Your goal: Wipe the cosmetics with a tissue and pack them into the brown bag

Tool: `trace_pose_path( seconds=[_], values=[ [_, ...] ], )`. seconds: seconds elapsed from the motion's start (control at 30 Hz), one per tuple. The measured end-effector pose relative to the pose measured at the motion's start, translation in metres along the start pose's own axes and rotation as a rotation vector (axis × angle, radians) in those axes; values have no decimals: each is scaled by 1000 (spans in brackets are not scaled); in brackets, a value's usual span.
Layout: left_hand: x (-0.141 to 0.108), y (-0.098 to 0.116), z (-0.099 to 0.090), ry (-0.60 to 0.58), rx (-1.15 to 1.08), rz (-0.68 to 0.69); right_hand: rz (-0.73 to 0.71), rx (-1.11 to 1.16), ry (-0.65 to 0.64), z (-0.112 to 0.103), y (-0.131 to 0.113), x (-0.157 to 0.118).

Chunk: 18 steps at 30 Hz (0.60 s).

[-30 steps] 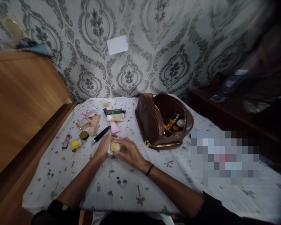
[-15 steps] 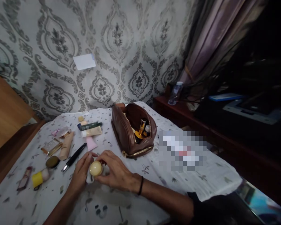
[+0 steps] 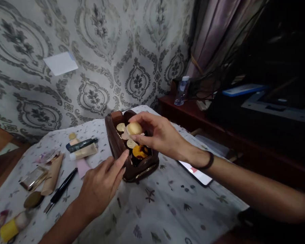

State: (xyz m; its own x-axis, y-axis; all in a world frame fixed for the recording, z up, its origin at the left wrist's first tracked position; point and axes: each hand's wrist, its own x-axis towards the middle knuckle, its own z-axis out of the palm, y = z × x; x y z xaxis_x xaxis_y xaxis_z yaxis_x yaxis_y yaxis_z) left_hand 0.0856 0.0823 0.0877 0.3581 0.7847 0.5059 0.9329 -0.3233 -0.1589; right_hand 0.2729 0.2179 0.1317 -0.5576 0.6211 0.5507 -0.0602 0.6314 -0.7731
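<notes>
My right hand (image 3: 159, 135) is closed around a small jar with a glossy cream-coloured lid (image 3: 135, 128), just over the opening of a brown leather cosmetic bag (image 3: 114, 144). My left hand (image 3: 104, 181) is at the bag's near left side, its fingers stretched out and its index fingertip at the rim. It holds nothing. Inside the bag several round pale tops show, along with an amber-coloured container (image 3: 140, 152). Part of the bag's right side is hidden behind my right hand.
Left of the bag lie a black pen-like stick (image 3: 61, 190), several tubes (image 3: 83, 151), a brown oval item (image 3: 33, 200) and a yellow-banded item (image 3: 9, 230). A lit phone (image 3: 199, 174) lies under my right forearm. A clear bottle (image 3: 182, 91) stands on the dark red ledge.
My right hand has carried the jar from the tabletop up and right to over the bag. My left hand has let go of it and moved to the bag's side. The view has shifted.
</notes>
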Motion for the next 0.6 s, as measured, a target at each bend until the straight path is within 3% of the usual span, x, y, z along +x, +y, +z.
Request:
trace_pose_path(
  seconds=[0.1,0.23,0.47,0.6],
  values=[
    [3,1,9,2,118,16,-78,-164,-106,-5,8,13],
    [-2,-1,14,14,115,40,-161,-315,-264,-6,13,25],
    [-5,-3,21,39,77,33,-201,-325,-542,5,30,35],
    [-2,-3,21,38,40,32,-180,-370,-596,13,38,35]
  ],
)
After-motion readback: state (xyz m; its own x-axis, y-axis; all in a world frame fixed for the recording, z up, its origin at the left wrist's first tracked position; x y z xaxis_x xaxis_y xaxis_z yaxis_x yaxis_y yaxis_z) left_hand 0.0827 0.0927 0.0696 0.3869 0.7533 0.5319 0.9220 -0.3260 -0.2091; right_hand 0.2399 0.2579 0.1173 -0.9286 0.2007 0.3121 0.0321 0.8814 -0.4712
